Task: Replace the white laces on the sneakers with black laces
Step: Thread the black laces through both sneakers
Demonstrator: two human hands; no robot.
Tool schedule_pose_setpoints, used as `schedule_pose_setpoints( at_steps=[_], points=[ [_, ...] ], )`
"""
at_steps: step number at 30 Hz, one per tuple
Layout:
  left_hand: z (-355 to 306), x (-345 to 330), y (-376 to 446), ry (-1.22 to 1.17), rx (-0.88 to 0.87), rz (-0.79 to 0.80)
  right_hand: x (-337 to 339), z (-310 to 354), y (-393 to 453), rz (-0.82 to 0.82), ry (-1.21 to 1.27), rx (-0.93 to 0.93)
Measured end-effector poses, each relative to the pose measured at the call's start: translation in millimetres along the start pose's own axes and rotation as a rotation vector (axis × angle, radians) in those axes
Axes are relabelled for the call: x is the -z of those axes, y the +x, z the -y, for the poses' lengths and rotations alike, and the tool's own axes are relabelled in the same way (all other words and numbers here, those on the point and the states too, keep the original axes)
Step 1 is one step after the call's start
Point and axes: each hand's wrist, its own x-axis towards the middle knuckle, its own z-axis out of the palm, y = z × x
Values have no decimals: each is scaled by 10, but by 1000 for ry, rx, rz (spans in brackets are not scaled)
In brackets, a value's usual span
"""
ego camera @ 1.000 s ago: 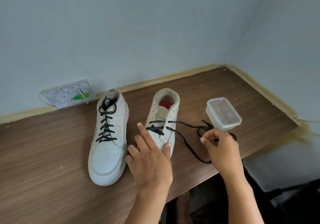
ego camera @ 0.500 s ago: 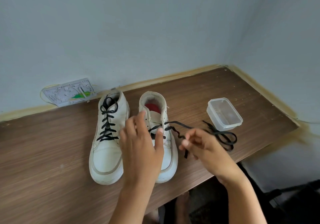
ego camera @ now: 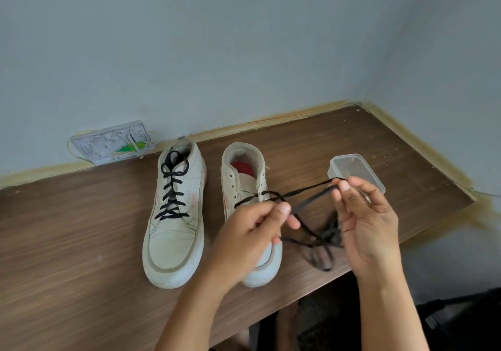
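Brown wooden table point(ego camera: 81, 242) in a wall corner, 2 white sneakers side by side. Left sneaker point(ego camera: 176, 215) fully laced in black. Right sneaker point(ego camera: 245, 188) has black lace point(ego camera: 306, 204) through the lowest eyelets only, upper eyelets bare. Left hand point(ego camera: 254, 228) pinches 1 strand, right hand point(ego camera: 363, 215) pinches another, slack hanging between. Roughly halfway-plus; no white laces visible.

White sneakers point(ego camera: 176, 215) w/ black laces point(ego camera: 306, 204), red insole point(ego camera: 242, 168), brown woodgrain table point(ego camera: 67, 242), clear tub point(ego camera: 355, 170).
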Motion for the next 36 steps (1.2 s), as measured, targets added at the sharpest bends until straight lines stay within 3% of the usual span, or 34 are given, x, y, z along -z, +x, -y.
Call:
schedule_pose_setpoints(
  at_steps=[8,10,12,13,15,18,19,21,23,31,34,36],
  points=[
    [42,510,-56,-161,-99,-342,161,-154,138,-248,-10,-59],
    [20,538,-76,-161,-139,-399,156,-211,138,-277,-224,34],
    [9,521,-97,-55,-178,-393,143,-247,107,-292,-724,215],
    [4,496,-103,12,-187,-377,108,-242,74,-246,-894,311],
    [21,439,-93,137,-183,-326,2,-230,4,10,-935,374],
    [88,371,-45,251,-175,-226,-203,-250,-122,514,-724,150],
    [107,362,-29,287,-189,-203,-254,-277,-158,629,-680,80],
    [131,367,-19,321,-206,-171,-309,-328,-194,707,-630,8],
    [159,415,-27,299,-185,-153,-290,-334,-184,631,-619,21],
    [322,706,-48,301,-127,-238,25,-263,58,63,-740,268],
    [348,724,-44,301,-124,-300,54,-295,77,29,-901,362],
    [326,705,-38,353,-155,-347,-1,-333,37,51,-1006,519]
  ],
)
